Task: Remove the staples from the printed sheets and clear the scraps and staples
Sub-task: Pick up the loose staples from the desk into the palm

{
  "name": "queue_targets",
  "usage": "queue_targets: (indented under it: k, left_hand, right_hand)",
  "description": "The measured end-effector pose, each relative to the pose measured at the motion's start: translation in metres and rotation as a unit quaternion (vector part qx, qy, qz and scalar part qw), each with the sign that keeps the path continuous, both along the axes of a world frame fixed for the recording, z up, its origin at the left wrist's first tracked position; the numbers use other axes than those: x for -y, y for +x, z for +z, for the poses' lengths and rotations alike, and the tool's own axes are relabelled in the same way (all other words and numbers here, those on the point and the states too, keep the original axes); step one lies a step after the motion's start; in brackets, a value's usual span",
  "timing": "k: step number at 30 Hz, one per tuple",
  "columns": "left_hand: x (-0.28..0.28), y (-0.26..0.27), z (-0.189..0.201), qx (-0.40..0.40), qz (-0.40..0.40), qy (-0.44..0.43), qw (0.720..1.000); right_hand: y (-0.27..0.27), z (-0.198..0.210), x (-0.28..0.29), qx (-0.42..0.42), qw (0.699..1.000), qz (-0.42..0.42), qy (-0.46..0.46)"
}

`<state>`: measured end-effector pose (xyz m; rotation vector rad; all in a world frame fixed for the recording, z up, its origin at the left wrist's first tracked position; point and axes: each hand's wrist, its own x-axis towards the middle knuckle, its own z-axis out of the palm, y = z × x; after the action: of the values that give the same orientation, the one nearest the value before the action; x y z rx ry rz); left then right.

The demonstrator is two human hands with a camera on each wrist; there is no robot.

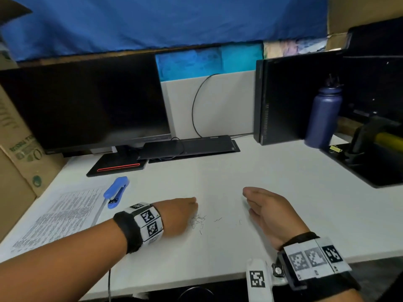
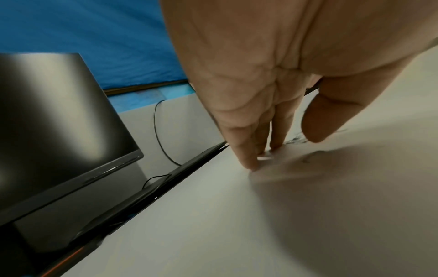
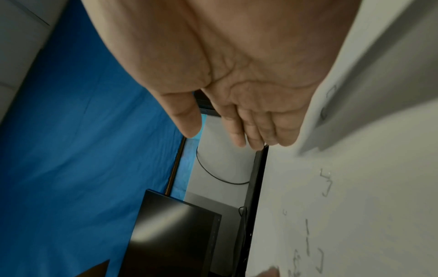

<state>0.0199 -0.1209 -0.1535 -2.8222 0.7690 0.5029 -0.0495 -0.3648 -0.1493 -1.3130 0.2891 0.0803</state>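
On the counter point(image 1: 272, 182): loose staples point(image 1: 197, 221) being gathered.
Left hand point(image 1: 177, 216) fingertips rest beside the pile; right hand point(image 1: 270, 211) flat, empty; sheets point(image 1: 58, 219) lie leftward. Next: sweep strays together.

The left hand point(image 1: 177, 216) reaches in from the left with its back facing up, and its straight fingers point(image 2: 246, 150) point down so the tips touch the surface. The right hand point(image 1: 270, 211) is well apart from it, standing on its little-finger edge with the palm turned toward the left hand. Its fingers point(image 3: 258, 129) lie straight and close together, the thumb point(image 3: 184, 116) sticks out a little, and both wrists wear bands with black and white squares.
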Motion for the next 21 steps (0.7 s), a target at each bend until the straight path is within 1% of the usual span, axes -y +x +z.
queue_targets:
  k: [2, 4, 5, 7, 9, 12, 15, 18, 19, 21]
  left_hand:
    - [-0.02, -0.018, 0.004, -0.03, 0.019, -0.033, 0.999]
    - [-0.035, -0.028, 0.012, -0.026, 0.046, -0.069, 0.996]
    - [-0.042, -0.03, 0.015, -0.017, 0.072, -0.086, 0.994]
    - [-0.045, -0.031, 0.02, 0.012, 0.13, -0.084, 0.988]
    - [-0.037, -0.034, 0.022, 0.01, 0.16, -0.072, 0.984]
    - [-0.01, -0.039, 0.023, -0.002, 0.14, -0.098, 0.985]
    - [0.019, -0.037, 0.019, 0.012, 0.093, -0.121, 0.988]
    - [0.038, -0.033, 0.015, 0.05, 0.059, -0.07, 0.995]
    - [0.04, -0.032, 0.014, 0.063, 0.054, -0.062, 0.995]
    - [0.037, -0.029, 0.011, 0.075, 0.049, -0.072, 0.993]
  right_hand:
    - [0.0, 0.001, -0.003, 0.004, 1.0, 0.007, 0.028]
    - [0.0, 0.002, -0.006, 0.008, 0.999, 0.008, 0.053]
    - [0.0, 0.003, -0.007, 0.009, 0.998, 0.006, 0.066]
    - [-0.001, 0.003, -0.01, 0.007, 0.996, -0.001, 0.084]
    - [-0.002, 0.003, -0.013, 0.003, 0.995, -0.008, 0.098]
    - [-0.002, -0.001, -0.015, -0.005, 0.993, -0.02, 0.113]
    - [-0.003, 0.0, -0.015, -0.008, 0.992, -0.021, 0.127]
    - [-0.003, 0.001, -0.016, -0.007, 0.991, -0.018, 0.136]
    - [-0.003, 0.0, -0.016, -0.008, 0.99, -0.017, 0.139]
    - [-0.002, -0.002, -0.016, -0.011, 0.989, -0.015, 0.145]
